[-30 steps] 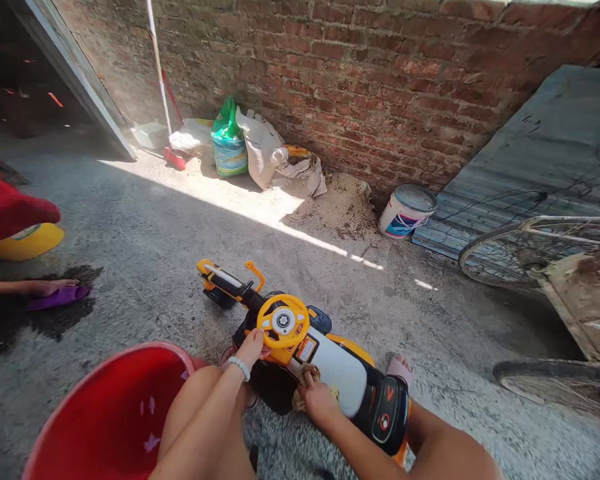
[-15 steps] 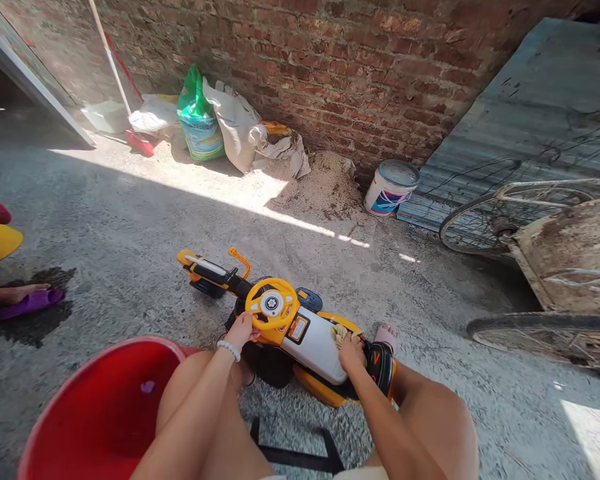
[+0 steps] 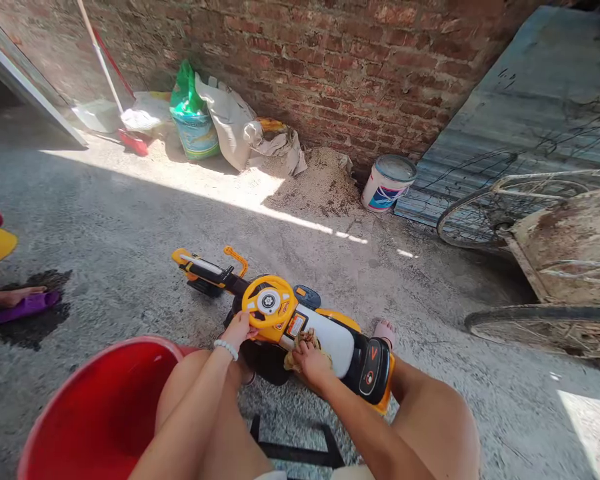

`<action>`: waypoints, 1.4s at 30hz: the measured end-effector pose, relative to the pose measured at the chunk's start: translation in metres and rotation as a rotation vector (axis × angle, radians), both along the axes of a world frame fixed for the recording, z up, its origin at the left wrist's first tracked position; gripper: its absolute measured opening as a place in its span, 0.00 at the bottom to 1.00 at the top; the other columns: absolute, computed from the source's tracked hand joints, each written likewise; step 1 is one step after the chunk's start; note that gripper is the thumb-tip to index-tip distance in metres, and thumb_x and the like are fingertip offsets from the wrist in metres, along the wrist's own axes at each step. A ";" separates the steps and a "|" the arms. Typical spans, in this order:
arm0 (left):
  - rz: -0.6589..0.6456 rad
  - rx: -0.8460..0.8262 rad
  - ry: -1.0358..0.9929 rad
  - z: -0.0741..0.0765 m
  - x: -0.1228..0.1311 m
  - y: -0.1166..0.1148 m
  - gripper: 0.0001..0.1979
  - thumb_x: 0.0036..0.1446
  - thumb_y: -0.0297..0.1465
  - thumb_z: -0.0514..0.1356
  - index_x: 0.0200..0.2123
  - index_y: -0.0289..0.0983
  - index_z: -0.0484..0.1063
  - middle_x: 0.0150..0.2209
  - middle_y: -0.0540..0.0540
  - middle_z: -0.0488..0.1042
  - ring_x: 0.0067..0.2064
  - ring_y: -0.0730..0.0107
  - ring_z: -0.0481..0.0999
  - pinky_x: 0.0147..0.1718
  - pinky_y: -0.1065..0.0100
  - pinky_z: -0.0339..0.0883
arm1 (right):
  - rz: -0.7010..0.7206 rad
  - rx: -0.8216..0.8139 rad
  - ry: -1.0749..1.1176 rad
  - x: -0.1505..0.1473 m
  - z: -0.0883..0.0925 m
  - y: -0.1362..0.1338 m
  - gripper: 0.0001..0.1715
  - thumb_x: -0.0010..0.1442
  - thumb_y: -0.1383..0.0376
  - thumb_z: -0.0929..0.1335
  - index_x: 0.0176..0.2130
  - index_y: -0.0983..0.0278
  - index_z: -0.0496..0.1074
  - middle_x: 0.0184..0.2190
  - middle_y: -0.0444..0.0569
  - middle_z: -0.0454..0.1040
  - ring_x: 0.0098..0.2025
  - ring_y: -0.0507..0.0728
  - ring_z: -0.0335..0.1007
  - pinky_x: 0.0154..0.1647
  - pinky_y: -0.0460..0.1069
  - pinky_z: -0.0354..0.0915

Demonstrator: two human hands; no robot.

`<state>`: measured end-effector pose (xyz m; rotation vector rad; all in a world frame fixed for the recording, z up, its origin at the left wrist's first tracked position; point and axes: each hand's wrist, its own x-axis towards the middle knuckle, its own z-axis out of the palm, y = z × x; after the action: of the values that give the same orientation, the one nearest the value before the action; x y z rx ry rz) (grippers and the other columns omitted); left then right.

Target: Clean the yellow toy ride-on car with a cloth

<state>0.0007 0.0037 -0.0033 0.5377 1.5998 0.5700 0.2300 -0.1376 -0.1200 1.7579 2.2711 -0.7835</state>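
Note:
A yellow, white and black ride-on toy car (image 3: 337,347) lies on the concrete floor between my knees. My left hand (image 3: 239,329), with a white bead bracelet on its wrist, grips the rim of the yellow steering wheel (image 3: 269,302). My right hand (image 3: 313,363) presses a crumpled tan cloth (image 3: 299,347) against the white seat, just behind the wheel. A red plastic basin (image 3: 100,410) stands by my left knee.
Another person's foot in a purple sandal (image 3: 23,303) rests on a wet patch at the left. Sacks (image 3: 230,123), a broom (image 3: 130,140), a sand heap and a paint bucket (image 3: 387,183) line the brick wall. A rusty cart with spoked wheels (image 3: 555,260) stands at right.
My right hand slid the cloth from the seat's front to its rear and then back toward the steering wheel. My left hand stayed on the wheel. The view shifted right and down.

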 end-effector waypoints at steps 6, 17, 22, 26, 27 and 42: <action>0.027 0.009 -0.036 -0.004 0.000 -0.002 0.09 0.75 0.34 0.54 0.45 0.37 0.72 0.32 0.44 0.82 0.32 0.65 0.84 0.44 0.62 0.79 | -0.075 -0.132 -0.140 0.031 0.005 -0.040 0.23 0.67 0.72 0.62 0.51 0.58 0.81 0.61 0.60 0.72 0.57 0.67 0.70 0.51 0.58 0.72; -0.004 -0.008 -0.023 -0.010 -0.002 -0.001 0.08 0.72 0.34 0.58 0.40 0.37 0.72 0.32 0.45 0.81 0.33 0.66 0.83 0.42 0.65 0.77 | 0.026 -0.124 -0.046 -0.028 0.020 0.029 0.23 0.67 0.70 0.63 0.54 0.61 0.80 0.60 0.62 0.73 0.60 0.69 0.69 0.55 0.61 0.69; 0.181 0.208 0.165 -0.013 -0.007 -0.001 0.06 0.60 0.29 0.68 0.40 0.36 0.75 0.44 0.38 0.82 0.51 0.60 0.83 0.55 0.62 0.74 | -0.033 -0.124 -0.077 -0.019 0.036 0.016 0.34 0.62 0.72 0.65 0.65 0.59 0.73 0.60 0.62 0.72 0.54 0.66 0.75 0.53 0.58 0.71; 0.444 0.312 0.123 -0.002 -0.027 -0.006 0.08 0.64 0.29 0.62 0.46 0.39 0.74 0.54 0.40 0.79 0.58 0.63 0.79 0.57 0.63 0.74 | 0.138 0.124 0.060 -0.095 0.058 0.057 0.37 0.69 0.68 0.64 0.72 0.48 0.63 0.67 0.56 0.67 0.63 0.65 0.68 0.60 0.57 0.69; 0.500 0.299 0.095 0.001 -0.032 -0.007 0.08 0.65 0.29 0.60 0.46 0.40 0.74 0.53 0.41 0.79 0.58 0.63 0.79 0.56 0.62 0.75 | 0.198 0.181 0.109 -0.117 0.062 0.070 0.33 0.71 0.66 0.63 0.71 0.48 0.64 0.68 0.54 0.67 0.64 0.64 0.67 0.61 0.57 0.69; 0.584 0.179 -0.102 0.007 -0.031 -0.003 0.05 0.60 0.28 0.62 0.41 0.40 0.72 0.46 0.44 0.78 0.46 0.69 0.81 0.48 0.64 0.76 | 0.025 0.107 -0.067 -0.084 0.037 0.057 0.34 0.70 0.72 0.60 0.71 0.58 0.66 0.73 0.60 0.63 0.69 0.69 0.64 0.64 0.64 0.68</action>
<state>-0.0307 0.0010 0.0042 0.1557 1.6133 1.1660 0.1460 -0.0810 -0.0826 1.7680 2.3259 -0.5996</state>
